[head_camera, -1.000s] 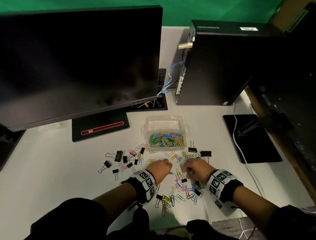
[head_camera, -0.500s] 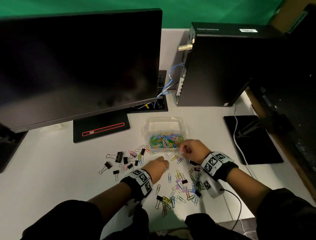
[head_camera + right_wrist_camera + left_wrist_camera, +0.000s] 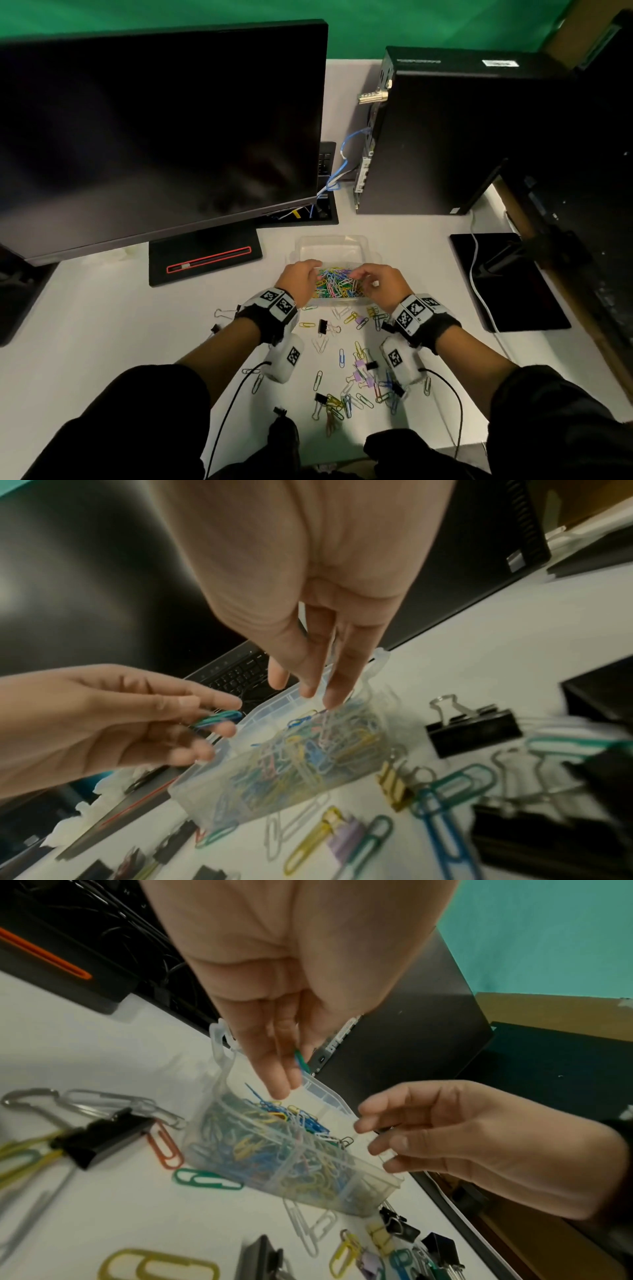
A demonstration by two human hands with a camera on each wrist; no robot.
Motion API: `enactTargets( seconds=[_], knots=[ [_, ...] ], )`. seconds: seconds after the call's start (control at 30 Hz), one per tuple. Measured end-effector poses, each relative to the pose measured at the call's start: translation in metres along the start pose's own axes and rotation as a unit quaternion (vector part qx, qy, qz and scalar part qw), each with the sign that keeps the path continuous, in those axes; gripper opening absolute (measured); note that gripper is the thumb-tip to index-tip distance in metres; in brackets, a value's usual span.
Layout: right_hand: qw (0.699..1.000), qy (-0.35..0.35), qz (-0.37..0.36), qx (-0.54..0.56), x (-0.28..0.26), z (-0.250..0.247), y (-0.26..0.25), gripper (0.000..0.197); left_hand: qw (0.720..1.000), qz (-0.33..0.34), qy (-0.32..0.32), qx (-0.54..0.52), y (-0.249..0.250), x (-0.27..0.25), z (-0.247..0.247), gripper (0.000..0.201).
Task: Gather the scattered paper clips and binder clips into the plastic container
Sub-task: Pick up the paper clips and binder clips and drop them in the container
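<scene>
Pinching light, slippery green-blue wire paper clips [image 3: 219, 718] over the clear plastic container [image 3: 331, 241], your left hand [image 3: 298, 275] fingers [image 3: 274, 1069] pressed; right hand [image 3: 380, 284] fingers [image 3: 308, 669] hung loose.

- Both hands [image 3: 298, 279] [image 3: 380, 284] cover the near corners of the container [image 3: 332, 243] in the head view
- The left wristband hides some binder clips [image 3: 222, 313]
- Monitor [image 3: 154, 130] cut off at the left edge
- Clips [image 3: 555, 791] in the right wrist view are blurred

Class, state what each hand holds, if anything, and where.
Left hand pinches green and blue paper clips at one end between fingertips. Right hand: cannot be told.
</scene>
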State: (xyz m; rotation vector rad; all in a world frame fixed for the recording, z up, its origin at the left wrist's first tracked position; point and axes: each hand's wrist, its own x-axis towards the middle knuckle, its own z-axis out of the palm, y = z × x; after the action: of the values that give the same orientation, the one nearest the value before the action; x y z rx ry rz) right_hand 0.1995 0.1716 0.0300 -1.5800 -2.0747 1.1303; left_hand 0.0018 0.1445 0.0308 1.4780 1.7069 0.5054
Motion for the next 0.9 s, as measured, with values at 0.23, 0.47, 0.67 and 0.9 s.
enactTargets(
  seconds=[0.23,0.47,0.67,0.9],
  knots=[
    [0.998,-0.045,-0.014,-0.050,-0.036,-0.022,0.026,0.024,0.988,0.127,-0.021,0.081,0.002,-0.016,0.023,0.036],
    [0.981,-0.144,0.033,-0.123,-0.073,-0.035,0.061,0.028,0.947,0.186,-0.202,0.167,0.009,-0.039,0.059,0.031],
    [0.966,-0.156,0.036,-0.202,-0.097,-0.031,0.070,0.038,0.919,0.194,-0.272,0.209,0.009,-0.045,0.087,0.040],
    [0.986,-0.089,0.053,-0.132,-0.100,-0.020,0.072,0.056,0.928,0.196,-0.237,0.212,0.002,-0.043,0.090,0.027]
  ],
)
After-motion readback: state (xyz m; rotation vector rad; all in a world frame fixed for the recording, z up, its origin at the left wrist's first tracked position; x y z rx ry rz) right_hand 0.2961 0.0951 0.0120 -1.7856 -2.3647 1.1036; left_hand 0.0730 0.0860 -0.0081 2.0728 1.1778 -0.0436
